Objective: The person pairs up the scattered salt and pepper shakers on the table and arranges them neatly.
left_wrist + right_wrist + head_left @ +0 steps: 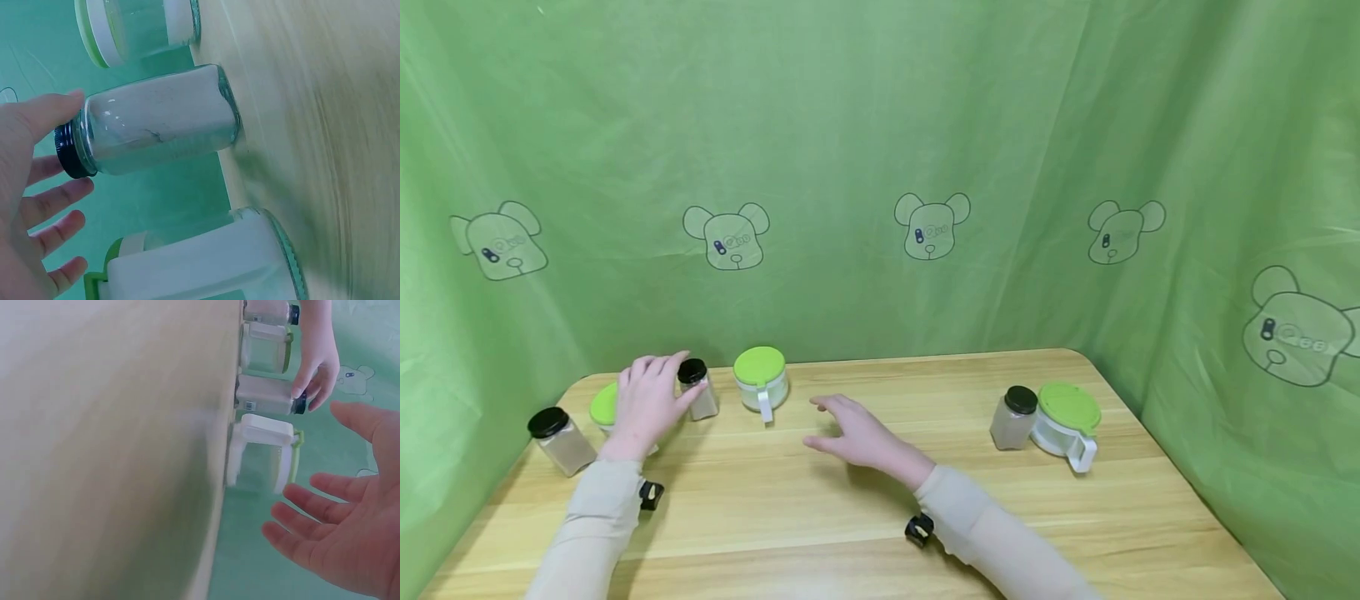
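My left hand (647,400) reaches to the back left of the table, thumb and fingers around the black lid of a square clear jar (159,122) with pale contents. Thumb and index finger lie on opposite sides of the lid in the left wrist view; the other fingers spread apart. The jar stands close to upright. To its right is a glass pot (760,385) with a green lid and white handle. My right hand (861,433) hovers over the middle of the table, holding nothing, its fingers extended and thumb apart.
Left of my left hand stand another black-lidded jar (561,442) and a green-lidded pot (602,406), partly covered by the hand. At the right are a third black-lidded jar (1015,419) and a pot (1067,421) beside it. A green curtain (850,300) hangs behind the wooden table (760,517).
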Available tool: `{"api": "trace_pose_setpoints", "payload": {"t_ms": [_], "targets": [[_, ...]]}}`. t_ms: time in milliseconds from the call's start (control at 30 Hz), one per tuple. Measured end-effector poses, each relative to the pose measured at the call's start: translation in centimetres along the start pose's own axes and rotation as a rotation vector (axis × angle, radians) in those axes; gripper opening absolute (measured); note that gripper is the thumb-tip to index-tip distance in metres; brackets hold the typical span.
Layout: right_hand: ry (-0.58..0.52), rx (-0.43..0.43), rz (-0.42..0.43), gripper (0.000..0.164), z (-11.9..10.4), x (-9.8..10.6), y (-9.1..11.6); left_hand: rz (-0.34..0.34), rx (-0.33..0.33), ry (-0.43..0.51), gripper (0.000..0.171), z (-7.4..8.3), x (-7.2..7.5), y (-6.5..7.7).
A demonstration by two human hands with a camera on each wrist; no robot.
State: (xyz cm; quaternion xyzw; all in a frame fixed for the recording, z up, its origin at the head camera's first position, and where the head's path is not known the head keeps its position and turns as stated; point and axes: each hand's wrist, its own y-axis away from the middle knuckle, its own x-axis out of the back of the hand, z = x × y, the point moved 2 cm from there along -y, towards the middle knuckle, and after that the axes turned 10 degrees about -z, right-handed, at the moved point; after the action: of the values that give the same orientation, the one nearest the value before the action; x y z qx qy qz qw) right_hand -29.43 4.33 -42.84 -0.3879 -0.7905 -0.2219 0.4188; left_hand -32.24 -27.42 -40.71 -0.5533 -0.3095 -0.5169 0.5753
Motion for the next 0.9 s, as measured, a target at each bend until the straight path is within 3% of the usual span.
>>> {"api": "trace_pose_setpoints", "payload": {"t_ms": [167, 467, 900], "targets": [[-0.057, -0.019, 0.018, 0.071, -0.1, -0.4, -1.1, -0.052, 0.033, 0.003, 0.071, -0.5, -0.5, -0.2], [-0.039, -0.028, 0.022, 0.074, -0.8, -1.1, -2.8, -0.109, 0.081, 0.027, 0.076, -0.8, -0.8, -0.4], [-0.095, -0.090, 0.106, 0.084, -2.0, -1.7, -5.2, -0.121, 0.104, 0.065, 0.076, -0.6, -1.1, -0.7]]}}
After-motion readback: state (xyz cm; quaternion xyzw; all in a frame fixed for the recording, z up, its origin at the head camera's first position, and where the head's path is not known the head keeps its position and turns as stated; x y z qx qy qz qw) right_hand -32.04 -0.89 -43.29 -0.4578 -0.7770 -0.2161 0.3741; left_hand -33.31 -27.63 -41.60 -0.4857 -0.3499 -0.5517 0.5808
